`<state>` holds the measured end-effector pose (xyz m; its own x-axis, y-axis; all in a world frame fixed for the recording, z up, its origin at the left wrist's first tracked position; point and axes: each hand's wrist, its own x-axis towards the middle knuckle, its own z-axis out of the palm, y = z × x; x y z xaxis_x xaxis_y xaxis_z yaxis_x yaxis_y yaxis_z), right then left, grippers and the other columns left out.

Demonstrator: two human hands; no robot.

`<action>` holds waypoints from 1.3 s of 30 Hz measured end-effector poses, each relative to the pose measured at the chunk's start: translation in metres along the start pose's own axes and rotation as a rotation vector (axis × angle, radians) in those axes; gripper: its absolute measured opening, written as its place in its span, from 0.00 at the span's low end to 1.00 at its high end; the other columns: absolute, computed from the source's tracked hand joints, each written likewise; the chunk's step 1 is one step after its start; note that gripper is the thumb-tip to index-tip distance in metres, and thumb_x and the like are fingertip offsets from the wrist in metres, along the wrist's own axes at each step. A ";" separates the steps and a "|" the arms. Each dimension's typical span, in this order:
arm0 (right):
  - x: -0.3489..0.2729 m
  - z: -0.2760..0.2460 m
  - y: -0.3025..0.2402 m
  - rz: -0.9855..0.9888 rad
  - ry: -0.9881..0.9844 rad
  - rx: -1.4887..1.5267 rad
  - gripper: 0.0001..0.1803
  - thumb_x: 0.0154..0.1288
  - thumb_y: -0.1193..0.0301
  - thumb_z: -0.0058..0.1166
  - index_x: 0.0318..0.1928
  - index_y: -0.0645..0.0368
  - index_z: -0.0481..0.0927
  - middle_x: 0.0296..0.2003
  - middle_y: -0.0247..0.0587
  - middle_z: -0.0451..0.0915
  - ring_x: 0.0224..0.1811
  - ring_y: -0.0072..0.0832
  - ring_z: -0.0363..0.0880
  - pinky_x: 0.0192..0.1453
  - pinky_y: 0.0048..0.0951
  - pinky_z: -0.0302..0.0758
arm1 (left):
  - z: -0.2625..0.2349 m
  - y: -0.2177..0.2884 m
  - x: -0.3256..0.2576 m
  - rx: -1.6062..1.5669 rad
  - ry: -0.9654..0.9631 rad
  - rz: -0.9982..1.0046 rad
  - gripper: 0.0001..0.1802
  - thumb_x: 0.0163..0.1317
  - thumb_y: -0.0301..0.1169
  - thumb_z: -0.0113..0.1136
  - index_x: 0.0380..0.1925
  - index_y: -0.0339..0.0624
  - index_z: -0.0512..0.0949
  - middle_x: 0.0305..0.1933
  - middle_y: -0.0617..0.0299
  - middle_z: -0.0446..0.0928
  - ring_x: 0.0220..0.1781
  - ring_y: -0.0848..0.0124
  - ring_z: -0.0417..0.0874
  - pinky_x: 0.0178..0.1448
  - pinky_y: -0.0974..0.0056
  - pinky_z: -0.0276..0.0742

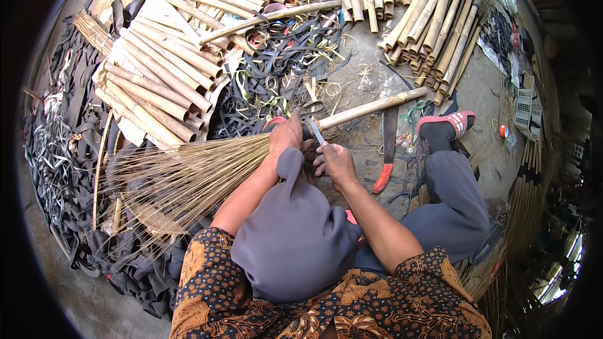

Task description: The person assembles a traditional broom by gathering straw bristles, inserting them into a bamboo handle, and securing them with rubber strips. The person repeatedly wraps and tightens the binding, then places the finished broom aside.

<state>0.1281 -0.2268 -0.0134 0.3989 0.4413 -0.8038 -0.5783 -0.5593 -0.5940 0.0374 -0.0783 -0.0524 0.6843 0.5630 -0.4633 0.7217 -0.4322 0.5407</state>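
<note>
A stick broom lies across my lap, its thin brown bristles fanning out to the left and its bamboo handle pointing right. My left hand is closed around the broom where the bristles meet the handle. In my right hand is a small knife, its narrow grey blade slanting up against the joint. A dark strip curls beside the joint, just above the knife tip. The underside of the joint is hidden behind my hands and raised knee.
Bamboo handles are stacked at the upper left, with more at the upper right. Black rubber strips litter the floor ahead. A machete with a red grip lies right of my hands, near my sandal. Dark scraps heap at left.
</note>
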 end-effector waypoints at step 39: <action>0.053 -0.030 -0.027 -0.721 -0.118 -0.907 0.13 0.75 0.61 0.54 0.47 0.57 0.78 0.35 0.55 0.85 0.41 0.56 0.84 0.48 0.51 0.79 | -0.119 0.033 -0.030 -0.745 -0.826 0.185 0.25 0.59 0.37 0.76 0.54 0.37 0.83 0.45 0.66 0.84 0.45 0.77 0.80 0.52 0.69 0.77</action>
<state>0.1867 -0.2091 -0.0411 0.3317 0.8976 -0.2904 0.4960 -0.4278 -0.7556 0.0284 -0.0254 0.0630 0.8332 -0.2238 -0.5056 0.5488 0.2231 0.8056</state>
